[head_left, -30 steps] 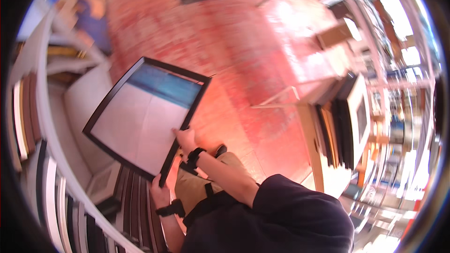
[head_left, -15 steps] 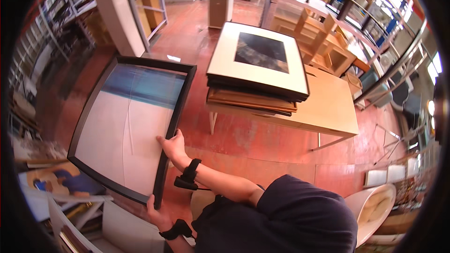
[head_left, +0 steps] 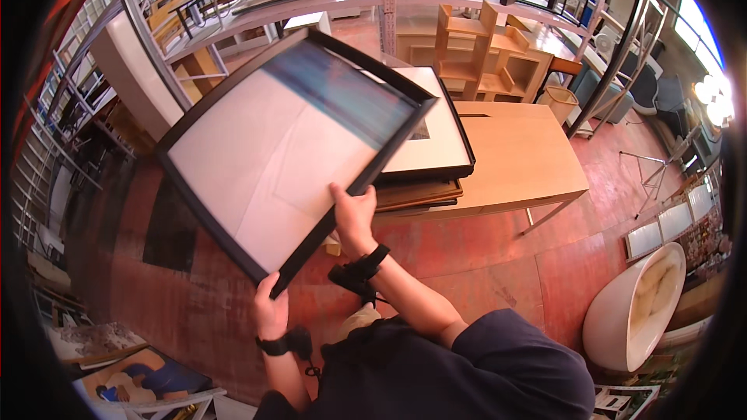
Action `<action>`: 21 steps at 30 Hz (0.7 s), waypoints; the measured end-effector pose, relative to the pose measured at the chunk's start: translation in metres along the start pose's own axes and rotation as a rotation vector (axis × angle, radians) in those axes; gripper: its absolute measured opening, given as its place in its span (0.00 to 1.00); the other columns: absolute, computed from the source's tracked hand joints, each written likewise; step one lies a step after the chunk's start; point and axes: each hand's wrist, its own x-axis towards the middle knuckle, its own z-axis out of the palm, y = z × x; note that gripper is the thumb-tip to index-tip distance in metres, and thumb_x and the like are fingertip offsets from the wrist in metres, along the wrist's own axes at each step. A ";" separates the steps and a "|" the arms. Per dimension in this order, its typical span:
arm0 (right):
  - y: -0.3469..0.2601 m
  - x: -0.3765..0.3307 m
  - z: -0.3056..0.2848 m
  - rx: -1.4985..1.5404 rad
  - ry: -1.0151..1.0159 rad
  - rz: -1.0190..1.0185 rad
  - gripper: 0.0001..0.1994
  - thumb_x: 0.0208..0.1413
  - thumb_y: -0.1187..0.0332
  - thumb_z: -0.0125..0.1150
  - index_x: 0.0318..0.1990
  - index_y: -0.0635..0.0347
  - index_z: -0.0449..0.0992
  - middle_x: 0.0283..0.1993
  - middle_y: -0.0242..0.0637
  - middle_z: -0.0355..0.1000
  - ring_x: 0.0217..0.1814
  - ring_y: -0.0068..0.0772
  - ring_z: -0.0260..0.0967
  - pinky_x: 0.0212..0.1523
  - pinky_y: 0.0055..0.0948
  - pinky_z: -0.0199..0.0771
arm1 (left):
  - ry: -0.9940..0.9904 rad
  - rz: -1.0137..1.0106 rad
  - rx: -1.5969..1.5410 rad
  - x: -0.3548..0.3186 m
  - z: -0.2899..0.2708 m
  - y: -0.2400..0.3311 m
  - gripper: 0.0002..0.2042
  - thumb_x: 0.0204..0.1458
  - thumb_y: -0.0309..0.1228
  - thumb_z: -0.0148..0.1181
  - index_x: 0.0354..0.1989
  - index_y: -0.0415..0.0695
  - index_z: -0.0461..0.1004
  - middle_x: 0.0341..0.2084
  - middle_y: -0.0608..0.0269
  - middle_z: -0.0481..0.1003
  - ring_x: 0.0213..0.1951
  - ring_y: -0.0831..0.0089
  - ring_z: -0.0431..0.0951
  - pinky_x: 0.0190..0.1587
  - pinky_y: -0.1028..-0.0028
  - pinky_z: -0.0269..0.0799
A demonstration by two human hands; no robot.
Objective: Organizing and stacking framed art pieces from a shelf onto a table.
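On frame (head_left: 292,148) edge, both hands clamped

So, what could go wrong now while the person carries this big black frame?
Both hands, the left hand and the right hand, grip only one edge of the black frame, so it may tip or slip. Its far corner hangs over the stacked frames on the wooden table and might knock them.

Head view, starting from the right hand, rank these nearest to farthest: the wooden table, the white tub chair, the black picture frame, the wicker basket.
1. Black picture frame: held by the right hand on its lower edge.
2. Wooden table: just beyond the hand, up and to the right.
3. Wicker basket: past the table's far right corner.
4. White tub chair: on the floor, far right.
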 end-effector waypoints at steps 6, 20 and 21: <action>-0.007 0.069 -0.019 -0.021 0.302 -0.062 0.22 0.42 0.72 0.65 0.43 0.74 0.64 0.40 0.46 0.70 0.41 0.35 0.68 0.43 0.31 0.69 | -0.282 -0.508 -0.891 0.101 0.075 0.024 0.07 0.48 0.21 0.54 0.36 0.39 0.72 0.30 0.66 0.74 0.33 0.75 0.75 0.37 0.76 0.71; 0.029 0.107 -0.022 -0.106 0.578 0.048 0.23 0.47 0.67 0.63 0.45 0.74 0.60 0.43 0.47 0.66 0.46 0.36 0.64 0.48 0.33 0.64 | -0.587 -0.733 -0.816 0.198 0.111 -0.013 0.13 0.48 0.19 0.52 0.43 0.39 0.68 0.31 0.64 0.73 0.36 0.71 0.75 0.39 0.74 0.71; 0.027 0.105 -0.018 -0.108 0.549 0.047 0.22 0.49 0.67 0.63 0.45 0.73 0.60 0.44 0.48 0.66 0.46 0.35 0.63 0.49 0.33 0.63 | -0.587 -0.744 -0.813 0.203 0.108 -0.017 0.13 0.48 0.19 0.52 0.43 0.39 0.68 0.31 0.64 0.73 0.36 0.71 0.75 0.39 0.74 0.71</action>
